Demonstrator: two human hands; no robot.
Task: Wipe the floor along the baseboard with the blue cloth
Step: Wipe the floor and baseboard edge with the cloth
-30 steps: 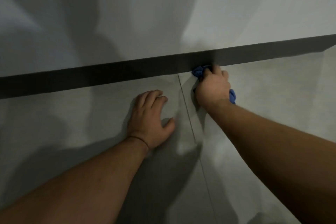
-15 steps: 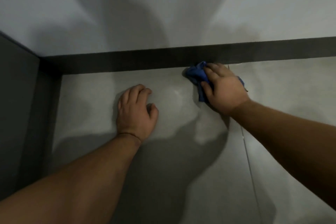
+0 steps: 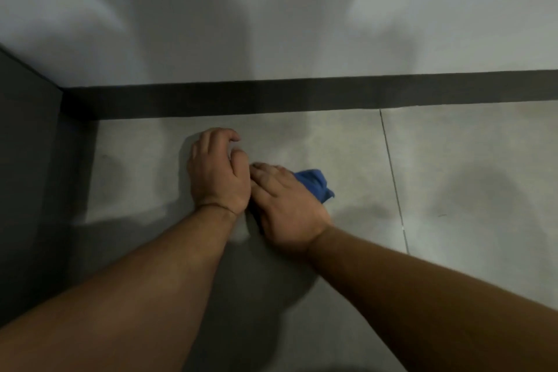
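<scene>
Pale wall (image 3: 271,9) up top, then grey tile floor (image 3: 468,175) with the dark baseboard (image 3: 302,95) running along well beyond both hands. The left hand (image 3: 216,174) is braced on the floor, fingers curled a bit, holding nothing. The right hand (image 3: 287,205) sits right beside it, touching, palm pressed down flat over the blue cloth (image 3: 315,184). Most of the cloth is under that hand, with a bunched bit poking out past its far-right edge.
</scene>
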